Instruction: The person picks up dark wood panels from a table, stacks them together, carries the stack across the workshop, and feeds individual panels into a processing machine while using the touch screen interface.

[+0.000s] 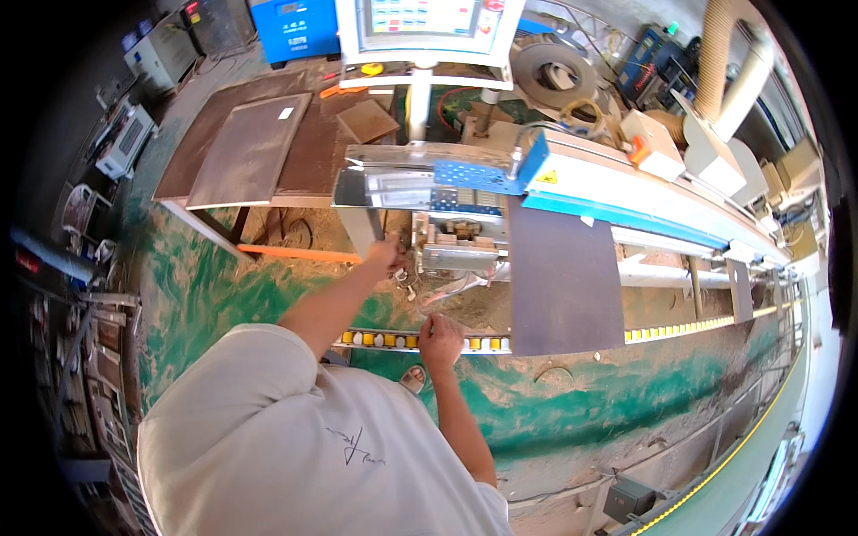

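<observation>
- Left hand [384, 255] reaches up to the machine's metal plate [393, 188], fingers curled at its lower edge.
- Right hand [440, 338] rests loosely closed on the roller rail [393, 339], below that plate; whether it pinches anything cannot be told.
- Dark panel [563, 277] lies right of the plate.

A sawdust-strewn green floor [572, 402] runs under a board-stacked table [201, 214], in daylight.

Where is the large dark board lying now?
In the head view, the large dark board lies right of centre, across the machine's feed bed, its near edge over the yellow roller rail, right of the right hand.
</observation>
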Tool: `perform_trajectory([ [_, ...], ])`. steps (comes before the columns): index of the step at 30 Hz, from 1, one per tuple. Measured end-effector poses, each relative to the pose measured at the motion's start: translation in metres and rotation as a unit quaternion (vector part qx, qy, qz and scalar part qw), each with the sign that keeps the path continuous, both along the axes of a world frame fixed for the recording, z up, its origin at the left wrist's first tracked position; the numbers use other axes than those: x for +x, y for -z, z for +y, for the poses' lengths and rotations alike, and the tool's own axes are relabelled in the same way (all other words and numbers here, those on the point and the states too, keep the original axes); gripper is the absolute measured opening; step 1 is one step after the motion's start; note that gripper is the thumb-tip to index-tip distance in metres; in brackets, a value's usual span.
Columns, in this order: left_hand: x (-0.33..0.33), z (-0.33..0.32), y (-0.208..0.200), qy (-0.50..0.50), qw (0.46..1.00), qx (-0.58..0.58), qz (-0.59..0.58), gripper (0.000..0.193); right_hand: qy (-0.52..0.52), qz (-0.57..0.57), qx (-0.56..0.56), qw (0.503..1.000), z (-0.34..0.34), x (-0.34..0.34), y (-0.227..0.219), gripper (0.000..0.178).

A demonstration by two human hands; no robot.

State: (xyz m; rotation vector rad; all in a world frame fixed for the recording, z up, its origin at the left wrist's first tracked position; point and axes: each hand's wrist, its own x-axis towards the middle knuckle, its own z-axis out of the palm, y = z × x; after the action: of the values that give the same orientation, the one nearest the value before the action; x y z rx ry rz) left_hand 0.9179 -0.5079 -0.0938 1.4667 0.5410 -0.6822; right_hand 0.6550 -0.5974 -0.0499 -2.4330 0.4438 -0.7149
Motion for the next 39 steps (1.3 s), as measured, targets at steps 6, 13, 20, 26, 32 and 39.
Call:
perform_trajectory([
  [6, 0.070, 0.248, 0.026, -0.210, 0.973, 0.093, -0.041, 0.048, 0.036, 0.109, -0.077, 0.990, 0.005, 0.002, 0.009, 0.009],
  [13, 0.169, 0.431, -0.005, -0.369, 0.914, -0.140, -0.093, 0.070, 0.055, 0.195, -0.136, 0.970, 0.014, 0.002, 0.015, 0.020],
  [20, 0.210, 0.469, -0.004, -0.265, 0.949, -0.144, -0.093, 0.031, -0.048, 0.369, -0.048, 0.927, 0.029, 0.059, 0.014, 0.029],
  [26, 0.173, 0.468, 0.010, -0.231, 0.951, -0.158, -0.133, 0.035, -0.227, 0.235, 0.037, 0.944, 0.176, 0.187, 0.025, 0.037],
  [32, 0.055, 0.466, -0.023, -0.207, 0.967, -0.122, -0.084, 0.045, -0.110, 0.238, 0.452, 0.853, 0.299, 0.282, 0.012, 0.036],
  [39, -0.033, 0.526, -0.078, 0.091, 0.994, -0.060, -0.003, 0.047, -0.016, 0.261, 0.586, 0.767, 0.324, 0.300, 0.022, 0.068],
])
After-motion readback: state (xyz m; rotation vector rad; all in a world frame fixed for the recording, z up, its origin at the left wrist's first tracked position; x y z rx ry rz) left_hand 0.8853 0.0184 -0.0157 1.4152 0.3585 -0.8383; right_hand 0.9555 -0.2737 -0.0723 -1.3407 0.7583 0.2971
